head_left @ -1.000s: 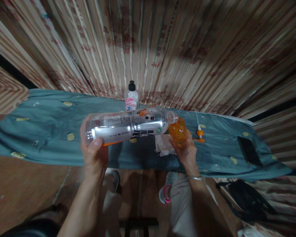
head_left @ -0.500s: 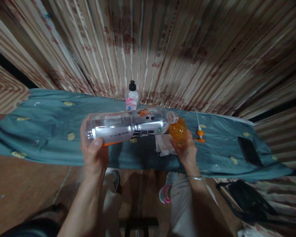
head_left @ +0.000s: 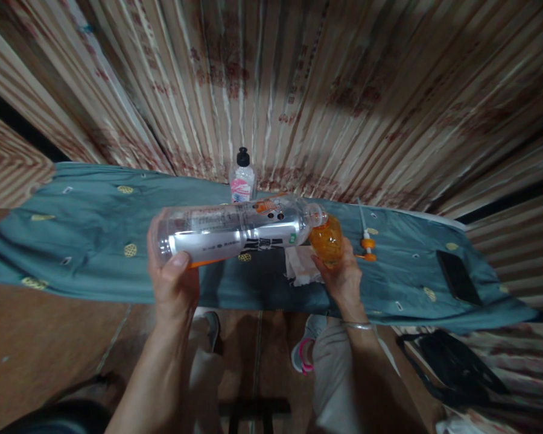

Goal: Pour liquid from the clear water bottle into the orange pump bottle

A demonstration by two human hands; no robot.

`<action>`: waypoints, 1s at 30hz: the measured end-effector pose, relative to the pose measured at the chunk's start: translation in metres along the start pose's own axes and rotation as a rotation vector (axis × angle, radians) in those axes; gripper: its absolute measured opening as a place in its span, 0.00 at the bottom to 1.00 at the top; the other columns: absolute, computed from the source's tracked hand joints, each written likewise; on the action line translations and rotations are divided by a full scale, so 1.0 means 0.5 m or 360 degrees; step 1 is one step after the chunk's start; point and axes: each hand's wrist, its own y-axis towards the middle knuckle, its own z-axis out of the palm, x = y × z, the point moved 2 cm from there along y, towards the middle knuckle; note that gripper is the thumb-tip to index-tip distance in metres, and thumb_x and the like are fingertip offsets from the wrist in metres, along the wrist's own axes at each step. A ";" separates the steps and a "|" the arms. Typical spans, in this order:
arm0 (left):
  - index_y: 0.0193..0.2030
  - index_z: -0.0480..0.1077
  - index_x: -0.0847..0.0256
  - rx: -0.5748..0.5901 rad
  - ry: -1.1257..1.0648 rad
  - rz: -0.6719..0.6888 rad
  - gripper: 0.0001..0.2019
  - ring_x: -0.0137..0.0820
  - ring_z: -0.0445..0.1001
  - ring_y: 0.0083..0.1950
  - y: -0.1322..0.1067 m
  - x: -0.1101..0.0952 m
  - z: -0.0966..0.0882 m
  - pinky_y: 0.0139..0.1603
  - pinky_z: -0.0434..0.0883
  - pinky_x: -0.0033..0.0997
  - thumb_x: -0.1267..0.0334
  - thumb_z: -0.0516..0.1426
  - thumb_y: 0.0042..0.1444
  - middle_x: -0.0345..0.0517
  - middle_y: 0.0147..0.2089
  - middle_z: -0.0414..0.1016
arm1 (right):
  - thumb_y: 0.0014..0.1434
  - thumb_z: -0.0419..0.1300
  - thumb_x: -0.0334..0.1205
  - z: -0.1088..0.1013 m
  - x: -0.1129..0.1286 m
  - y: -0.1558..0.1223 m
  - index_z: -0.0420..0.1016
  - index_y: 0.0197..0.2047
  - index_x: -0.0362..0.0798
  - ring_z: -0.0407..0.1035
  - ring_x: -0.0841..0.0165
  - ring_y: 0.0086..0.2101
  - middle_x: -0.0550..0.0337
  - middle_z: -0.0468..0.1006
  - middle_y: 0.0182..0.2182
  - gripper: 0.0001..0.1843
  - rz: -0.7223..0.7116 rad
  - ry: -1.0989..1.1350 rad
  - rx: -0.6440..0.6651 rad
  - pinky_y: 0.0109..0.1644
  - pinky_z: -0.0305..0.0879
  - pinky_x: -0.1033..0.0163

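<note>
My left hand (head_left: 176, 277) is closed round the base end of a large clear plastic bottle (head_left: 226, 232) with a silver and orange label. The bottle lies nearly level in the air, its uncapped neck pointing right. That neck meets the top of a smaller amber bottle (head_left: 328, 241), which my right hand (head_left: 344, 274) grips from the right and below. Exactly how the two mouths touch is hard to make out. Just right of my right hand, an orange pump top (head_left: 367, 246) with a pale tube lies on the cloth.
A clear bottle with a black cap (head_left: 242, 178) stands at the back of the teal cloth (head_left: 90, 241). Folded tissue (head_left: 301, 265) lies beneath the amber bottle, and a dark phone (head_left: 458, 277) at the right. Behind the table hangs a striped curtain (head_left: 271, 90).
</note>
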 end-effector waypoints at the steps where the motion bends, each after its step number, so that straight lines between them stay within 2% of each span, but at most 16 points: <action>1: 0.57 0.76 0.38 -0.0001 -0.0007 0.0006 0.30 0.51 0.71 0.64 0.001 0.000 0.001 0.67 0.68 0.60 0.51 0.68 0.43 0.42 0.58 0.76 | 0.59 0.65 0.57 0.000 0.000 0.000 0.59 0.69 0.43 0.75 0.49 0.56 0.38 0.77 0.58 0.43 -0.0003 -0.0002 -0.0002 0.59 0.74 0.45; 7: 0.54 0.77 0.43 -0.0102 -0.0056 -0.0053 0.34 0.49 0.72 0.61 0.004 0.004 -0.002 0.67 0.67 0.58 0.50 0.72 0.34 0.42 0.54 0.76 | 0.59 0.65 0.57 -0.001 0.001 -0.001 0.60 0.69 0.43 0.74 0.49 0.58 0.37 0.75 0.60 0.43 -0.0024 0.0001 -0.0026 0.59 0.74 0.44; 17: 0.52 0.77 0.43 -0.0064 -0.0010 -0.0057 0.29 0.51 0.71 0.63 0.001 0.001 -0.001 0.65 0.69 0.59 0.50 0.70 0.40 0.44 0.57 0.76 | 0.58 0.66 0.56 -0.001 0.002 0.001 0.59 0.69 0.44 0.74 0.49 0.58 0.38 0.76 0.60 0.43 0.0004 0.0035 0.0005 0.59 0.74 0.44; 22: 0.53 0.77 0.44 -0.0156 -0.0025 -0.0065 0.35 0.50 0.71 0.63 0.002 0.002 -0.001 0.68 0.66 0.58 0.48 0.72 0.33 0.43 0.56 0.76 | 0.58 0.65 0.57 -0.003 0.002 0.000 0.60 0.69 0.43 0.75 0.49 0.56 0.38 0.77 0.59 0.43 0.0005 0.0018 -0.0013 0.59 0.74 0.45; 30: 0.57 0.75 0.39 -0.0018 0.0034 -0.0024 0.31 0.53 0.69 0.66 0.000 0.006 -0.008 0.68 0.67 0.63 0.48 0.69 0.42 0.44 0.60 0.74 | 0.59 0.65 0.56 -0.001 0.004 0.000 0.60 0.69 0.45 0.74 0.49 0.57 0.40 0.76 0.59 0.41 -0.0004 0.0031 -0.0015 0.60 0.73 0.44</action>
